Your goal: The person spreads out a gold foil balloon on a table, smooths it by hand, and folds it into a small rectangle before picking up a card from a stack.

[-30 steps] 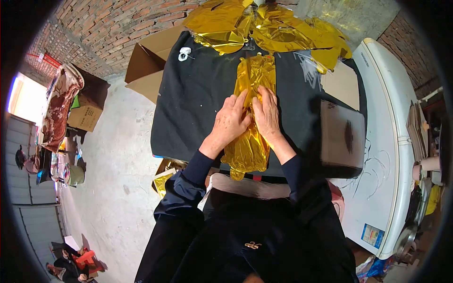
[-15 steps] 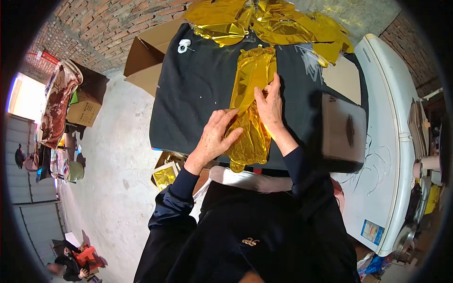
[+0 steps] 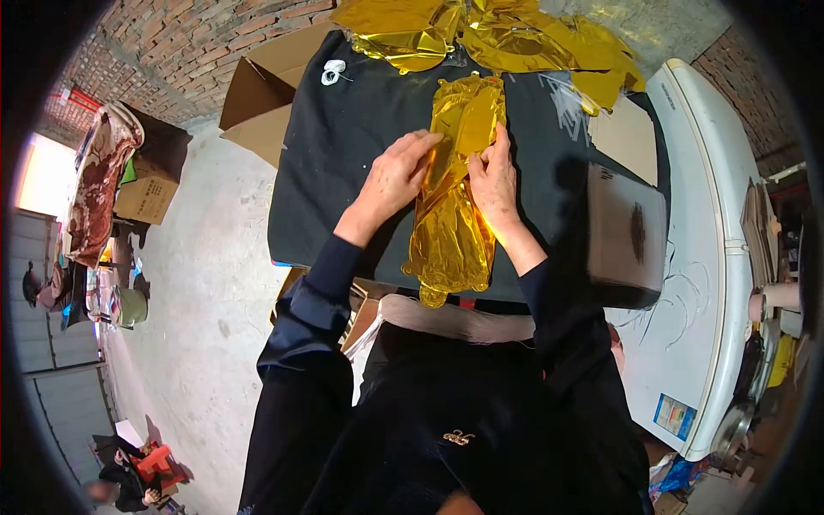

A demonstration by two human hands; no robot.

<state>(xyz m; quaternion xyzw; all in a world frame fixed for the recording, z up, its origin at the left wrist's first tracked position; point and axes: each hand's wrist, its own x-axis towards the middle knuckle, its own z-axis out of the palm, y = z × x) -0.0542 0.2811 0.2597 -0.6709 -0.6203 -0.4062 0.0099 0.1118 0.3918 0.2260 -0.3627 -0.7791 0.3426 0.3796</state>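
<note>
A flat, creased gold foil balloon (image 3: 455, 249) lies lengthwise on the black cloth-covered table (image 3: 343, 206), its upper part folded over on itself. My left hand (image 3: 396, 178) grips the left edge of the foil around its middle, fingers closed over the edge. On the opposite side, my right hand (image 3: 494, 184) has its thumb and fingers closed on the right edge, the index finger pointing up along it. Beyond the far end of this balloon lie more gold foil balloons (image 3: 532, 43), spread flat.
A white string roll (image 3: 332, 72) sits at the far left. Clear thin strips (image 3: 562, 107) and a plastic-wrapped stack (image 3: 627, 227) are on the right. White thread (image 3: 455, 323) hangs along the near edge. A cardboard box (image 3: 257, 107) and white freezer (image 3: 699, 257) flank the table. Another person (image 3: 129, 485) is lower left.
My left hand has moved up along the foil from its lower half to its middle, at the left edge. My right hand has shifted slightly and its fingers have curled more.
</note>
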